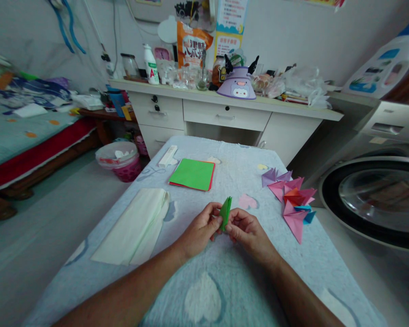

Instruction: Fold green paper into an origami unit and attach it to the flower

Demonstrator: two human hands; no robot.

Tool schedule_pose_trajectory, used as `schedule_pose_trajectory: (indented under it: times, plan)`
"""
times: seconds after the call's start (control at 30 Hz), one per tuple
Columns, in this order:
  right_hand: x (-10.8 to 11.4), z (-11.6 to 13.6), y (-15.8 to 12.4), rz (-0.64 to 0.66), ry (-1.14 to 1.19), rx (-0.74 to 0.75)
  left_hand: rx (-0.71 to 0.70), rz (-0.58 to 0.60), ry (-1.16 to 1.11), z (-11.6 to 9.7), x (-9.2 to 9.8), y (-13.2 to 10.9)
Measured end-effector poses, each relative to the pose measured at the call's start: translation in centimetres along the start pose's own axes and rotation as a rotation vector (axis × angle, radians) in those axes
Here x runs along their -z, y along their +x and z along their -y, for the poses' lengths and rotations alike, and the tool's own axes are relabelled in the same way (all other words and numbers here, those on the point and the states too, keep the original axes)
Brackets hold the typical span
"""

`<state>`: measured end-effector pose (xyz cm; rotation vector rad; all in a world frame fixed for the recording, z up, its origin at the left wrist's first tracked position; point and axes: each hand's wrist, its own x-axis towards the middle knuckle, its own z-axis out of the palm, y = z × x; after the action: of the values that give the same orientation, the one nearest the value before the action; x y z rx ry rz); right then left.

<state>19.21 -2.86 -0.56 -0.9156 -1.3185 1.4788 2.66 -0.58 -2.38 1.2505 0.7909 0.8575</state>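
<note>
A small piece of folded green origami paper (226,212) stands upright between my two hands, its layered points facing up. My left hand (204,225) pinches it from the left, thumb on the near face. On the other side, the fingertips of my right hand (242,228) are closed on its lower right edge. Beyond my hands lies a stack of square paper (192,174), green on top with red showing beneath. Several finished origami cranes (293,215) in pink, purple, red and blue sit in a cluster to the right.
A folded pale cloth (136,227) lies on the left of the cloth-covered table (204,268). Past the stack's left corner is a narrow white box (168,156). A pink bin (124,165) stands left on the floor; a washing machine (378,150) is at right, a cluttered white desk (197,97) behind.
</note>
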Motion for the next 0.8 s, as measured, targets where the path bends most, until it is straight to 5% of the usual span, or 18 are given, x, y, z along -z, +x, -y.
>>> schedule_pose_trajectory:
  times: [0.8]
  plan:
    - [-0.50, 0.08, 0.13, 0.095, 0.050, 0.035, 0.019, 0.015, -0.037, 0.04, -0.06, 0.20]
